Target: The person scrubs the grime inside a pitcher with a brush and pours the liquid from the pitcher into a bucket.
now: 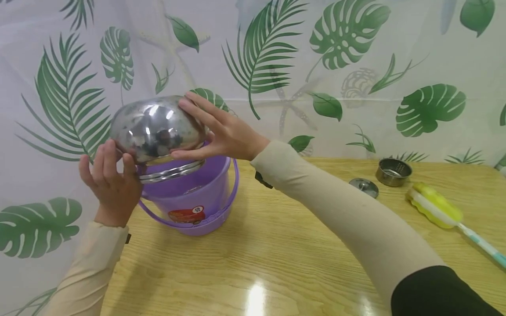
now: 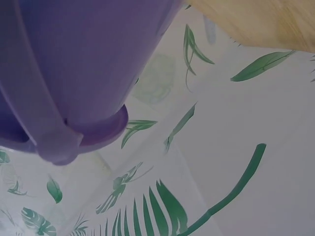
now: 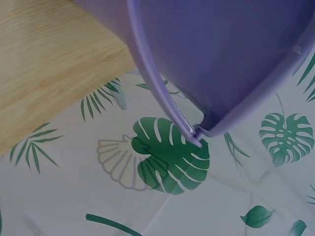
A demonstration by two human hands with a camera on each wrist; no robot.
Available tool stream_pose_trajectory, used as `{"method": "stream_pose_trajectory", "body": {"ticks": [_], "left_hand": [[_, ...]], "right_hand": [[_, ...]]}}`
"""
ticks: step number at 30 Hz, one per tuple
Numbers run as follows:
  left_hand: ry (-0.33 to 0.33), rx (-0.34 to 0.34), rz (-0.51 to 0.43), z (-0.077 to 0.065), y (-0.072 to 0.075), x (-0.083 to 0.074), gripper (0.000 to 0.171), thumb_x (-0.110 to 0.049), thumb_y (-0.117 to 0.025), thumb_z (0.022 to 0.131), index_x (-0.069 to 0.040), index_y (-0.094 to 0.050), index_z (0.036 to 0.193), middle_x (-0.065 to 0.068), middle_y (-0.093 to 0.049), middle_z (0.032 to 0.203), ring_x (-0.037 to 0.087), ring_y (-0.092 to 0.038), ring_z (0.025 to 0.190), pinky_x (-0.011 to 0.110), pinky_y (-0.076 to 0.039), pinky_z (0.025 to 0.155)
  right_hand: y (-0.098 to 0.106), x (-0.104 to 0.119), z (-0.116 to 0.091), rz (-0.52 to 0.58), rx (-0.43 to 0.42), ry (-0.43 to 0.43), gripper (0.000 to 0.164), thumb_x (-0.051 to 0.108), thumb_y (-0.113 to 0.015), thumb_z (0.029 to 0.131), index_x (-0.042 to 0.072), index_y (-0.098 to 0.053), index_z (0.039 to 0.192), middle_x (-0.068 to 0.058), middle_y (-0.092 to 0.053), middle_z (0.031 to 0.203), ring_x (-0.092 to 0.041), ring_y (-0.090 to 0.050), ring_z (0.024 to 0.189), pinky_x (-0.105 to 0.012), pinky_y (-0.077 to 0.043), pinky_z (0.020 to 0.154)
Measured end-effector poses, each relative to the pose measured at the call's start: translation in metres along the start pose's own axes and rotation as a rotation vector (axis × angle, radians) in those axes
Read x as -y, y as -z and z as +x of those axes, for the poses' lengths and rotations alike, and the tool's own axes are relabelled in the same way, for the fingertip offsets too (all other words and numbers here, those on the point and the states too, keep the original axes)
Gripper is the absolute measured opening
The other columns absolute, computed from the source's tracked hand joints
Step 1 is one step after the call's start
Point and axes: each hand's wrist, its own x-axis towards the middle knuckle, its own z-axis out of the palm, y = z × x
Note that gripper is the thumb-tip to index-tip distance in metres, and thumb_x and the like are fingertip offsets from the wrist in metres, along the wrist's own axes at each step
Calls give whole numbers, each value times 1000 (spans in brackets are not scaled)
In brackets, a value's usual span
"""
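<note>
In the head view a shiny metal bowl [image 1: 158,127] is held tilted, rounded side up, over a purple bucket [image 1: 213,175]. My right hand [image 1: 225,131] grips its right side, fingers over the top and thumb along the lower edge. At the lower left edge my left hand [image 1: 114,184] holds it with bent fingers, thumb towards the bucket. Two thin metal rims [image 1: 174,172] show just under the bowl, across the bucket's mouth. Both wrist views show the bucket's side and its handle [image 2: 42,98], with neither hand visible there.
On the wooden table [image 1: 276,245], to the right, lie a small perforated metal cup [image 1: 393,172], a round metal lid [image 1: 364,187] and a yellow sponge brush [image 1: 435,206] with a white and teal handle. A leaf-patterned wall covering [image 1: 276,87] rises behind the table.
</note>
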Motion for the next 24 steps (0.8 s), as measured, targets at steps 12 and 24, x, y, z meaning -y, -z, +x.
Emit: {"method": "stream_pose_trajectory", "body": {"ticks": [12, 24], "left_hand": [[5, -42, -6, 4, -1, 4, 91, 7, -57, 81, -42, -15, 145, 4, -48, 120, 26, -47, 107, 54, -34, 98], [15, -40, -16, 1, -1, 5, 95, 10, -58, 78, -42, -14, 145, 2, -46, 122, 25, -46, 108, 54, -33, 100]], "right_hand": [[4, -3, 9, -64, -18, 40, 38, 15, -59, 90, 47, -62, 111, -17, -50, 120, -36, -54, 117, -27, -46, 97], [3, -2, 11, -69, -29, 72, 49, 7, -60, 88, 49, -59, 114, -16, -42, 124, -38, -51, 119, -29, -47, 96]]}}
